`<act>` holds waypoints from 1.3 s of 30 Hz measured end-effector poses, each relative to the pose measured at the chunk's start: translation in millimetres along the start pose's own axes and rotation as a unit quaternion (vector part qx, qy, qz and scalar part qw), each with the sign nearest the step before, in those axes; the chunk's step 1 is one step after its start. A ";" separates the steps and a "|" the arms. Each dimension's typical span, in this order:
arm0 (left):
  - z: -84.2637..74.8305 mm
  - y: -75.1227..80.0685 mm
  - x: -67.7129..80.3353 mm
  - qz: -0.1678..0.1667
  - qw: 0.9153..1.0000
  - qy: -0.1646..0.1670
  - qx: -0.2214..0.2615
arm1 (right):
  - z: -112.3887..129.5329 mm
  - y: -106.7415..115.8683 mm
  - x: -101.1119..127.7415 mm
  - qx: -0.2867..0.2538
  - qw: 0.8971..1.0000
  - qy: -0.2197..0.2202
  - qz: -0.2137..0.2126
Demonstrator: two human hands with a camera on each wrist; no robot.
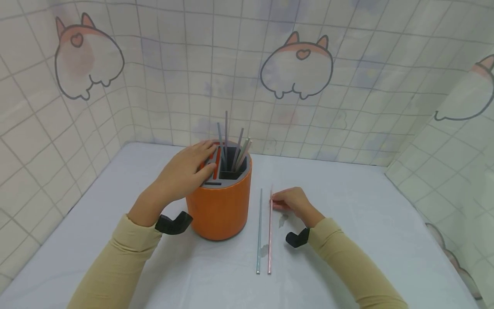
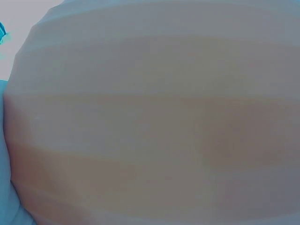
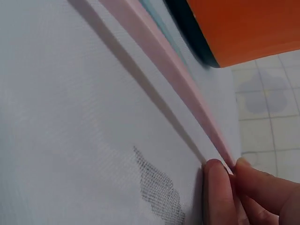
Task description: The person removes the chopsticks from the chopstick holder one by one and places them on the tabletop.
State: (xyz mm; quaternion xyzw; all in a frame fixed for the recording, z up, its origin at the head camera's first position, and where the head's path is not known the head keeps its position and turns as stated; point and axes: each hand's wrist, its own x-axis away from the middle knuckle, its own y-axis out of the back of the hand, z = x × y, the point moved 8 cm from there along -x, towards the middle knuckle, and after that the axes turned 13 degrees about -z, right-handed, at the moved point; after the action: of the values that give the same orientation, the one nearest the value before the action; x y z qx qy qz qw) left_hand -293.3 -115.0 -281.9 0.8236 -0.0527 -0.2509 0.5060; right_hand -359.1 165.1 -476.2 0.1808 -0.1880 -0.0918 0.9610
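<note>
Currently, the right hand (image 1: 291, 201) pinches a pink stick (image 1: 270, 240) over the white tabletop (image 1: 347, 214), beside a blue stick (image 1: 260, 236). The left hand (image 1: 183, 171), seemingly relaxed, rests on an orange holder (image 1: 221, 214) before cartoon-printed grid sheeting (image 1: 224, 56).

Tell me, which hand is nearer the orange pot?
The left hand: it rests on top of the orange pot. The right hand is off to the pot's right, pinching the pink stick.

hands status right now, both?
Left hand: open, resting on top of the orange holder.
Right hand: closed, holding the pink stick between thumb and fingers.
</note>
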 end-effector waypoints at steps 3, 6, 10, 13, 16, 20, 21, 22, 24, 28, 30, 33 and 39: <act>-1.4 -0.1 -1.3 0.001 1.000 -0.001 -0.001 | 3.4 4.8 -0.7 0.024 0.999 0.025 -0.021; -2.3 -0.1 -2.3 0.002 1.000 -0.002 -0.003 | 18.6 13.0 2.5 0.067 0.993 0.079 -0.054; -2.8 0.2 -2.4 0.001 1.000 -0.003 -0.003 | 49.2 22.4 16.8 0.037 0.986 0.140 -0.079; -2.8 0.8 -1.9 0.001 1.000 -0.003 -0.004 | 77.5 27.8 37.9 -0.024 0.979 0.186 -0.076; -2.6 2.1 -1.5 -0.001 1.000 -0.001 -0.004 | 104.8 32.3 61.5 -0.050 0.968 0.235 -0.076; -3.7 4.4 -1.1 -0.002 1.000 0.003 -0.003 | 129.0 31.8 88.0 -0.067 0.957 0.277 -0.063; -4.2 4.8 -0.9 -0.001 1.000 0.003 -0.003 | 133.1 30.3 93.5 -0.073 0.954 0.284 -0.056; -4.5 5.1 -0.7 -0.001 1.000 0.004 -0.003 | 136.5 28.8 98.4 -0.079 0.952 0.291 -0.051; -5.3 5.0 -0.4 0.000 1.000 0.003 -0.002 | 142.0 25.7 106.9 -0.093 0.948 0.303 -0.041; -4.8 2.9 0.4 0.001 1.000 0.003 -0.001 | 148.4 21.6 117.7 -0.109 0.940 0.320 -0.042; -4.2 2.1 0.6 0.000 1.000 0.003 -0.001 | 151.6 19.5 121.4 -0.108 0.937 0.331 -0.045; -3.6 1.8 0.5 -0.003 1.000 0.004 -0.002 | 156.6 17.8 126.3 -0.106 0.930 0.348 -0.051; -4.1 3.0 0.0 -0.006 1.000 0.004 -0.001 | 165.6 17.1 134.5 -0.112 0.918 0.374 -0.062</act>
State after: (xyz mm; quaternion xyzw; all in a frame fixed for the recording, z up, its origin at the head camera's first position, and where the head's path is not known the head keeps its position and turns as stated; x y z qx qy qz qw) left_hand -290.9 -113.1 -277.8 0.8244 -0.0460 -0.2506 0.5054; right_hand -299.8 96.1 -282.5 0.1044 0.2087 -0.0972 0.9675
